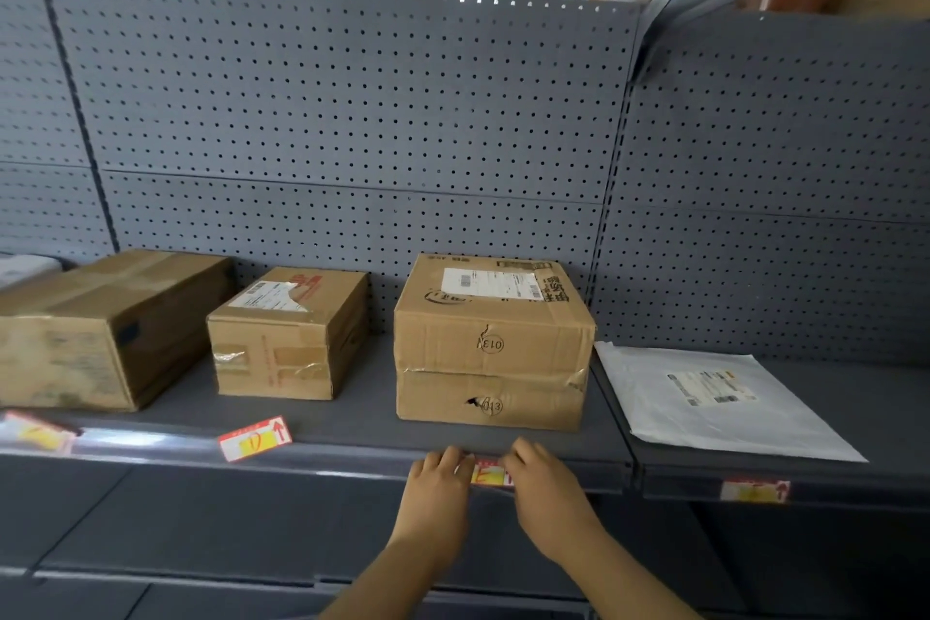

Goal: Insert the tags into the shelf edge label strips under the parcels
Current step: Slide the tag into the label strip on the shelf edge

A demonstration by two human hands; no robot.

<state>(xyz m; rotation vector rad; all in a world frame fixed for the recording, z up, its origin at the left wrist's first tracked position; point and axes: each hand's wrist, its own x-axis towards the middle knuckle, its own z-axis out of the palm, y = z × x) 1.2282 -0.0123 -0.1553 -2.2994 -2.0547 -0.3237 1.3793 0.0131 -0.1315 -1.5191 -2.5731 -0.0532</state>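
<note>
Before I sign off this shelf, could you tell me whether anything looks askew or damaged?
Yes. The tag below the small box sits tilted, not seated in the strip. The lower stacked box has a torn hole in front.

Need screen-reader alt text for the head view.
A left hand and right hand hold a red-and-yellow tag at the shelf edge strip, below two stacked boxes. Left of them sit two more boxes and a tilted tag; rightward, a white mailer lies above another tag.

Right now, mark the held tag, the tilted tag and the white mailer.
held tag [489,474]: head view, yellow middle.
tilted tag [256,441]: head view, yellow middle.
white mailer [649,393]: head view, bare plastic.
</note>
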